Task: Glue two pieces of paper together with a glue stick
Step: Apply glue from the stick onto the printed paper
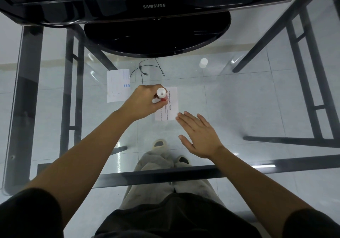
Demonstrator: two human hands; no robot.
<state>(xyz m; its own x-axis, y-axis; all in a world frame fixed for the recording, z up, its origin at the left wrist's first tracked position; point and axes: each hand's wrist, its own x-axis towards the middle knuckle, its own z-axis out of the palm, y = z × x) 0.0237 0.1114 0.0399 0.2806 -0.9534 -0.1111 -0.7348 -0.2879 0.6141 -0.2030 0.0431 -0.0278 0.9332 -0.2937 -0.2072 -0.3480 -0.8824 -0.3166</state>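
My left hand point(145, 102) grips a red and white glue stick point(161, 94), held upright over the left edge of a small printed paper slip point(172, 102) lying on the glass table. My right hand point(199, 136) lies flat with straight fingers, its fingertips touching the slip's lower right corner. A second paper slip point(117, 86) with blue marks lies to the left, apart from both hands. A white cap point(203, 63) stands on the glass further back at the right.
A black monitor with a round stand point(156, 35) occupies the back of the glass table point(239, 99). Thin black cables point(145, 68) trail in front of the stand. Dark metal frame bars show beneath the glass, along with my legs and shoes.
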